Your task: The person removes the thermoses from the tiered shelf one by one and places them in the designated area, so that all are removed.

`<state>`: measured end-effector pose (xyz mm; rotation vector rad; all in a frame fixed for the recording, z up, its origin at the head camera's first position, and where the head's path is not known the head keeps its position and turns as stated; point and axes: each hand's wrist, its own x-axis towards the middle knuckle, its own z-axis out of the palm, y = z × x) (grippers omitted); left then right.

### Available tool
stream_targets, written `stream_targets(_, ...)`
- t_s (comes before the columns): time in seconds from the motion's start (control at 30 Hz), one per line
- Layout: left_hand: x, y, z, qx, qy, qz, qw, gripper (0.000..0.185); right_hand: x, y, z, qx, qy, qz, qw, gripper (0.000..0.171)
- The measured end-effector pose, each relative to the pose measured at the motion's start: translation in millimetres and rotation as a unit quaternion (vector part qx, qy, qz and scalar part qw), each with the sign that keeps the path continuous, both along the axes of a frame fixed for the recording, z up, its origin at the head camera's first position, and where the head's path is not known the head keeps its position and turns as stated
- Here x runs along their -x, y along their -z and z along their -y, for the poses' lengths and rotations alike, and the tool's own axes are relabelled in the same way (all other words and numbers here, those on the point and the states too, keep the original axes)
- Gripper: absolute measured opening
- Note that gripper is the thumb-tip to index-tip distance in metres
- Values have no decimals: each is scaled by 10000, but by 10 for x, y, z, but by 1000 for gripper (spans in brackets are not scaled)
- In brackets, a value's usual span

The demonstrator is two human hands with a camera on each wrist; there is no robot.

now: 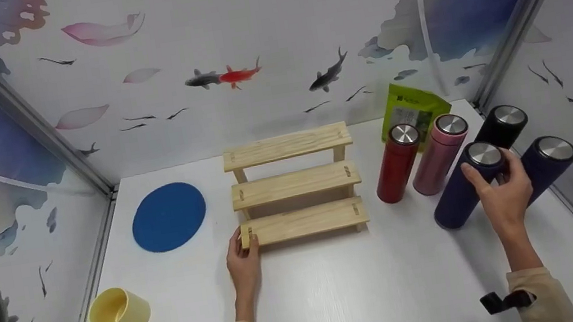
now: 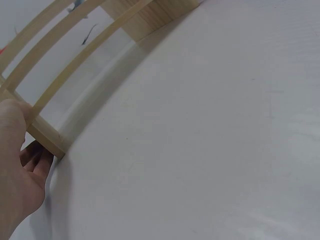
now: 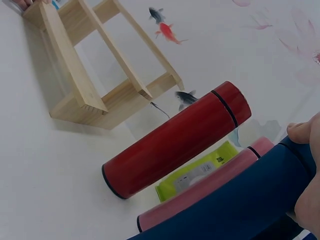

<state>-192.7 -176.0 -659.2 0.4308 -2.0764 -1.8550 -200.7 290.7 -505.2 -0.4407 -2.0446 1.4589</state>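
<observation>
- The right hand is wrapped around the top of a dark blue bottle. Thumb on one side, fingers on the other, just under its silver lid.
- That bottle stands on the white bench, near the right wall. It does not look lifted yet.
- 4 other bottles stand close by: a red bottle, a pink bottle, a black bottle and 1 more blue bottle. A green packet leans behind them.
- The left hand holds the left end of the lowest step of a wooden rack. Its fingers curl around the wood, as the left wrist view shows too.
- The rack has 3 steps, and all 3 have nothing on them.
- I think this is the grabbing step: 1 hand keeps the rack from sliding, and the other has just got hold of a bottle.
- A next move would need a straight lift, because the other blue bottle and the black bottle are very near and could tip.
- A blue round mat and a yellow cup sit far off to the left.
</observation>
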Motion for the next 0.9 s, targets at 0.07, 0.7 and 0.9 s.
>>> stream_targets(0.07, 0, 2, -7, 27, 13, -13, 10000, 50, -2, 21, -15, 45, 11, -10, 10000, 65)
stream_targets(0.7, -56, -78, 4, 718, 328, 259, 9965, 52, -2, 39, -47, -70, -268, -617, 9977, 69)
stream_targets(0.9, -129, -350, 61, 1658, 762, 242, 9829, 58, -70, -290, 165, -825, -222, -1319, 9876, 66)
